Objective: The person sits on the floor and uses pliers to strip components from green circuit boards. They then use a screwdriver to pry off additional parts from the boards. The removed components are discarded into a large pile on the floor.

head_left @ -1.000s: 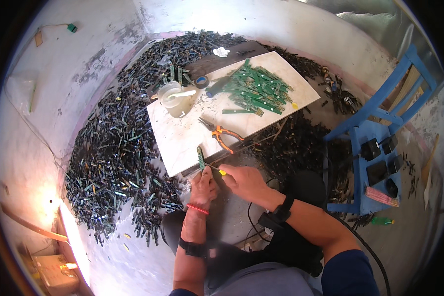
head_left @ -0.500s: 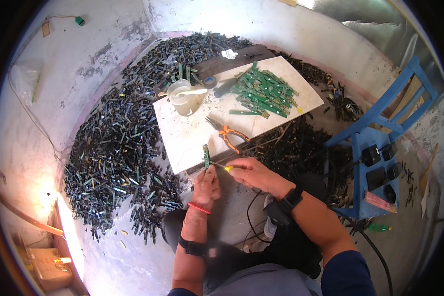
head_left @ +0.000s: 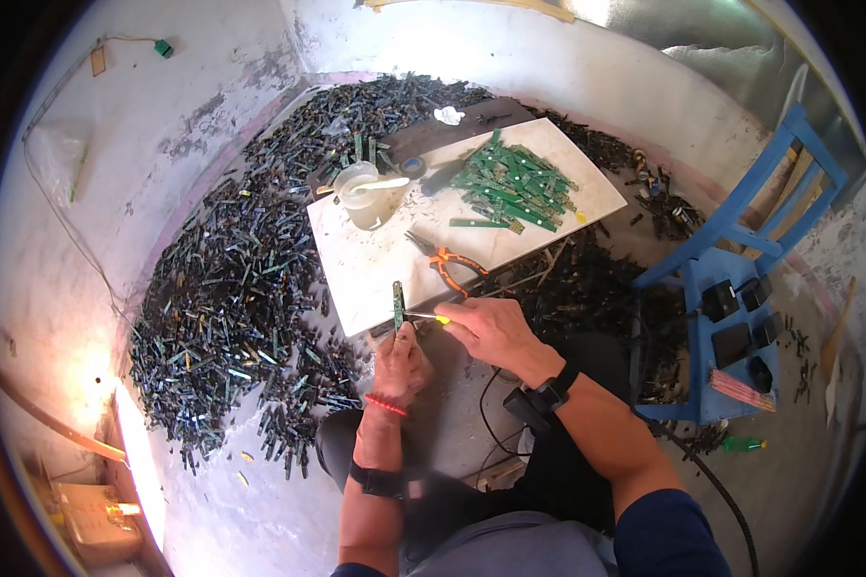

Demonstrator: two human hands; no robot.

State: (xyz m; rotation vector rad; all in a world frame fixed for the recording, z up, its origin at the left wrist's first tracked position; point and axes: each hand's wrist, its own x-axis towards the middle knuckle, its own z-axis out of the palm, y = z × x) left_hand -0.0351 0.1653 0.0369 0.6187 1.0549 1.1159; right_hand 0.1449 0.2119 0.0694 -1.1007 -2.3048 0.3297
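Note:
My left hand (head_left: 399, 365) is closed on the lower end of a narrow green circuit board strip (head_left: 398, 300), which stands nearly upright at the near edge of the white board. In my closed right hand (head_left: 496, 334) is a screwdriver (head_left: 442, 319) with a yellow handle. Its thin metal shaft points left, and the tip meets the side of the strip; whether it presses in is too small to tell. Just beyond my hands lie pliers (head_left: 445, 266) with orange and black handles. A pile of green circuit board strips (head_left: 517, 183) covers the far right of the white board (head_left: 356, 296).
A clear plastic tub (head_left: 364, 204) with a pale stick across it stands on the board, near a roll of tape (head_left: 413, 167). Dark strips (head_left: 236, 288) heap over the floor at left. A blue chair (head_left: 704, 332) holding black devices stands right; a black cable (head_left: 712, 471) trails beside me.
My right hand has moved slightly farther out, and the screwdriver lies more level against the strip. My left hand keeps its hold. The whole view has shifted a little.

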